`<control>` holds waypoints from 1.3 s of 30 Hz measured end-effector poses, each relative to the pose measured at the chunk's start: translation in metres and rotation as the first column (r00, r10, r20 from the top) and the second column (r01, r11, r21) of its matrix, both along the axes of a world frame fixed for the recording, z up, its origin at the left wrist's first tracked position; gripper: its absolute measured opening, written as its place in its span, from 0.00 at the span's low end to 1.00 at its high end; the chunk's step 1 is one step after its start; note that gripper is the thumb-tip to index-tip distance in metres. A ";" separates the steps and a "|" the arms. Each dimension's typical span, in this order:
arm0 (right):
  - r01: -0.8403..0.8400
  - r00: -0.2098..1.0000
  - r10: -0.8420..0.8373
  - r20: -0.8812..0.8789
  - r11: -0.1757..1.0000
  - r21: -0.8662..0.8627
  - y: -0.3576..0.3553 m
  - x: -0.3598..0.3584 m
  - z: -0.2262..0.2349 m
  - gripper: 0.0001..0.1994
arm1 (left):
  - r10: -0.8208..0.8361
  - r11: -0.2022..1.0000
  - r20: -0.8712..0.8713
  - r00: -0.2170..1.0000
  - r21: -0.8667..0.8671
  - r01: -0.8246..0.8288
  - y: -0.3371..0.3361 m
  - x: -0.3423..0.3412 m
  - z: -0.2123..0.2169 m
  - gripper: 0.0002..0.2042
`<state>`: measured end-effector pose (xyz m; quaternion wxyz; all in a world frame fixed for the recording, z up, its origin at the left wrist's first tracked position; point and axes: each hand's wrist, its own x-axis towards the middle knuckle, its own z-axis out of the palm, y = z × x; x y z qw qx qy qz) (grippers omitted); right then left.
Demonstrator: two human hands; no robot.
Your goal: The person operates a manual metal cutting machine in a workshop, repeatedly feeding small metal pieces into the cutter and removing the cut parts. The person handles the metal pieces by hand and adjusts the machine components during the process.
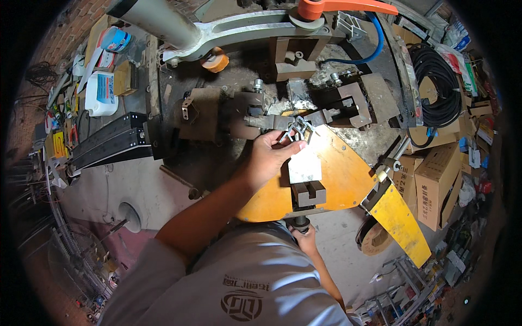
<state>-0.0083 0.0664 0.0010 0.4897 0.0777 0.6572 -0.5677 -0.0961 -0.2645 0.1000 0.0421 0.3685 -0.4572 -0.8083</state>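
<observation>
My left hand (266, 160) reaches over the machine bed with thumb and fingers closed on a small silvery metal profile piece (300, 128). This piece sits between the tips of two metal clamp arms, the left clamp arm (269, 121) and the right clamp arm (322, 116). Below it lies a bright metal plate (305, 165) ending in a slotted steel block (309, 194). Close to my body, my right hand (306, 239) is closed around a dark round knob (298, 221) under that block. Part of the right-hand fingers is hidden behind the knob.
Yellow panels (348, 168) surround the front of the bed. Overhead runs a grey metal arm (244, 30) with an orange lever (348, 7). A white jug (101, 95) and dark profiles (111, 140) are at left; a black hose coil (435, 81) and cardboard boxes (437, 185) at right.
</observation>
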 end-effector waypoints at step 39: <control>0.020 0.985 0.001 -0.170 0.993 0.121 0.002 0.012 -0.014 0.13 | -0.029 0.996 0.005 1.000 -0.088 0.030 0.005 -0.003 0.003 0.09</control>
